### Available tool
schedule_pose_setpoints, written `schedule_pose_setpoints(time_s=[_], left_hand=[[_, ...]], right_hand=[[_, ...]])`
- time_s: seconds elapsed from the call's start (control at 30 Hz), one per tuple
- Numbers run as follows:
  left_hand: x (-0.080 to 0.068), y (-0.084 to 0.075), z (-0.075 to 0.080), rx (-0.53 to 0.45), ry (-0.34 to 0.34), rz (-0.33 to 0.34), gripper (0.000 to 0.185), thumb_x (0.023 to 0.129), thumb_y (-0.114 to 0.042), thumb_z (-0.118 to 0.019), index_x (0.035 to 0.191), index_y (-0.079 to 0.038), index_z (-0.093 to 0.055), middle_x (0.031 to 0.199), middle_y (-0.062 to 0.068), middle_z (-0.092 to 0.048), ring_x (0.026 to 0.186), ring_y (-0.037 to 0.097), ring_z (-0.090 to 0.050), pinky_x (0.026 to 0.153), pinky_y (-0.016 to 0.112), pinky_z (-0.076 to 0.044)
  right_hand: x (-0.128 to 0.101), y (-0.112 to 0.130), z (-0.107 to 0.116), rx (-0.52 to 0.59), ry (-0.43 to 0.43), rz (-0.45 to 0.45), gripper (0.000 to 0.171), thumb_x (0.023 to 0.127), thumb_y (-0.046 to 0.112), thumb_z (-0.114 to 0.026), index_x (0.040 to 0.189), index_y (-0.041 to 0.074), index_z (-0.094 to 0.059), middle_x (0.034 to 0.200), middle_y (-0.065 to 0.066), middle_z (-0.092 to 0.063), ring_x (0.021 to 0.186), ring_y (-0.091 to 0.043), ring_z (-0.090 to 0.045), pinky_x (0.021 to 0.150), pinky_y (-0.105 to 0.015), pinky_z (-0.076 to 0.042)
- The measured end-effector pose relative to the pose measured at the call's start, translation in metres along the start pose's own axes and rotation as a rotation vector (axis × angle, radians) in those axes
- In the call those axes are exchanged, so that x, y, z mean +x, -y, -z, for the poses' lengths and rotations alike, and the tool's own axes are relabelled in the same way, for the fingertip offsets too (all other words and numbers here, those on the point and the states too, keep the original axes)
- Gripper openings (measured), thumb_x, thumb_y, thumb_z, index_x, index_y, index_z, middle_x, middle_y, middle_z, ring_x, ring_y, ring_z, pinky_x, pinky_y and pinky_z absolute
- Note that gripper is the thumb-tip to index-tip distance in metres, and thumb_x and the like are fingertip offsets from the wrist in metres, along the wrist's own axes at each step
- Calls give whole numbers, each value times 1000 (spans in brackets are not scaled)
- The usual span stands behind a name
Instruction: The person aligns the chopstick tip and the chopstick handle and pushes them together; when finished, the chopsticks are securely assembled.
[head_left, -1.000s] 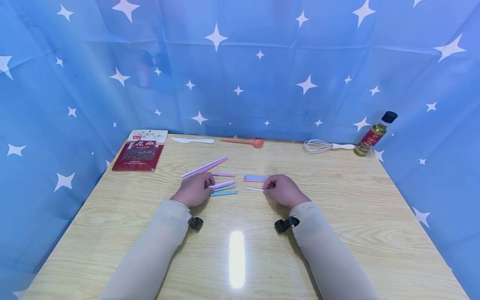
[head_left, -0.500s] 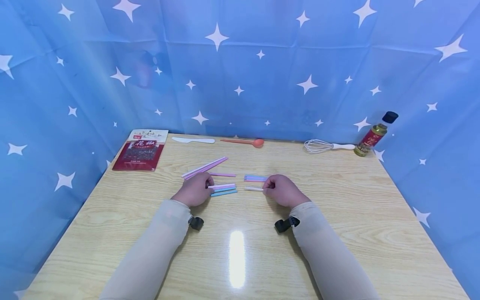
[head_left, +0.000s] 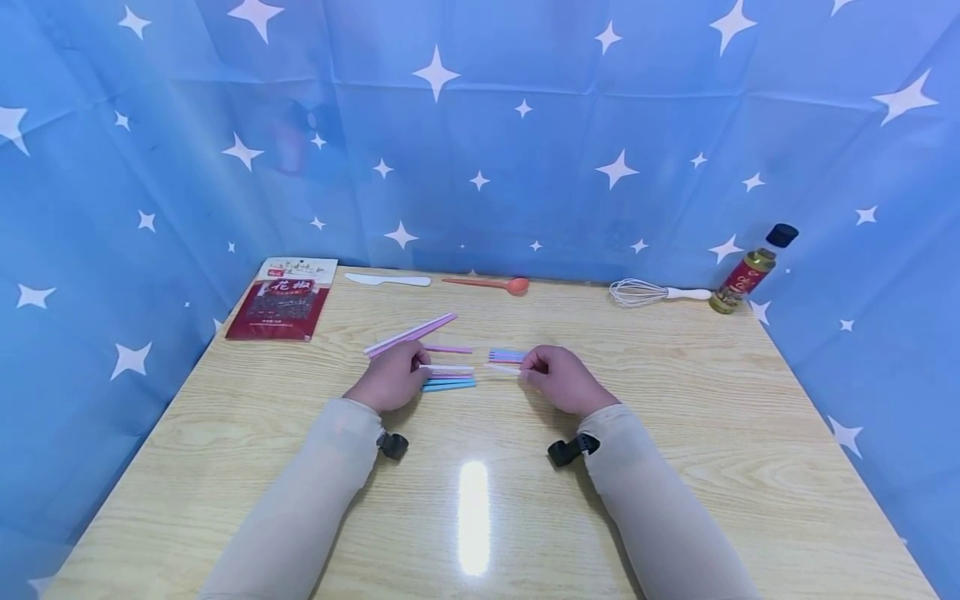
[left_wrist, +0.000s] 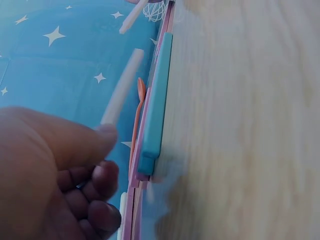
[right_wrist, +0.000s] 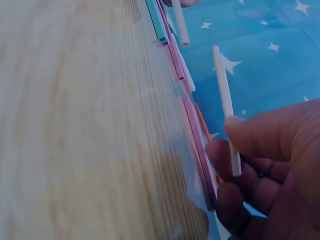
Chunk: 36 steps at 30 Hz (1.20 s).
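In the head view my left hand (head_left: 386, 379) hovers over a small group of short sticks. Its thumb and fingertips pinch a white stick (left_wrist: 122, 87), raised off the table in the left wrist view. Below that lie blue sticks (head_left: 450, 385) and a pink one. Across a narrow gap, my right hand (head_left: 561, 381) pinches another white stick (right_wrist: 224, 85) between thumb and finger, also lifted. Just behind it lies a row of pale blue and pink sticks (head_left: 506, 355), partly covered by the hand. The two white sticks point towards each other without touching.
Longer white and pink sticks (head_left: 411, 335) lie behind my left hand, near a pink stick (head_left: 452, 350). Along the back edge are a spice packet (head_left: 281, 300), a white knife (head_left: 388, 280), an orange spoon (head_left: 516, 286), a whisk (head_left: 637, 292) and a bottle (head_left: 742, 279).
My right hand has risen slightly and shifted left with its white stick. My left hand has raised its white stick a little above the sticks under it.
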<state>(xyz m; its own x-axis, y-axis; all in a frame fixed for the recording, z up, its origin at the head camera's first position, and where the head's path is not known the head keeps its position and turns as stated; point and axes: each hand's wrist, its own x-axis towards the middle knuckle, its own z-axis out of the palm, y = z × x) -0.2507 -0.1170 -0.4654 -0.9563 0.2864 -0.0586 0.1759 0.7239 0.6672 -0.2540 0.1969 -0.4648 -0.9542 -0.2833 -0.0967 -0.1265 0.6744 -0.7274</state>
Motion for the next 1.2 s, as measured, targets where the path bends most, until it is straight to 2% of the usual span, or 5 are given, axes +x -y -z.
schedule_pose_setpoints(time_s=[0.23, 0.57, 0.8, 1.2], left_hand=[[0, -3, 0, -65, -39, -35, 6, 104, -16, -65, 102, -12, -61, 91, 4, -59, 78, 20, -54, 73, 36, -45], [0, -3, 0, -99, -34, -72, 5, 105, -15, -64, 102, -12, -62, 92, 4, -60, 79, 20, -53, 72, 35, -45], [-1, -4, 2, -144, -42, -115, 5, 104, -13, -66, 100, -12, -63, 86, 4, -56, 71, 19, -48, 68, 35, -42], [-1, -3, 5, -191, -42, -97, 4, 104, -15, -67, 102, -13, -65, 84, 5, -53, 72, 21, -47, 66, 34, -41]], right_hand=[[0, 2, -2, 39, -15, 32, 4, 104, 15, -66, 101, 14, -69, 90, -4, -59, 82, -23, -53, 75, -38, -45], [-1, 3, -1, 56, -32, 48, 4, 104, 13, -66, 103, 13, -69, 93, -5, -60, 84, -23, -53, 76, -38, -45], [-3, 6, 1, 68, -44, 48, 9, 104, 12, -65, 107, 13, -73, 96, -5, -63, 83, -24, -53, 75, -38, -46], [-4, 6, 2, 52, -60, 105, 10, 105, 10, -64, 110, 9, -73, 92, -5, -62, 79, -22, -51, 72, -35, -44]])
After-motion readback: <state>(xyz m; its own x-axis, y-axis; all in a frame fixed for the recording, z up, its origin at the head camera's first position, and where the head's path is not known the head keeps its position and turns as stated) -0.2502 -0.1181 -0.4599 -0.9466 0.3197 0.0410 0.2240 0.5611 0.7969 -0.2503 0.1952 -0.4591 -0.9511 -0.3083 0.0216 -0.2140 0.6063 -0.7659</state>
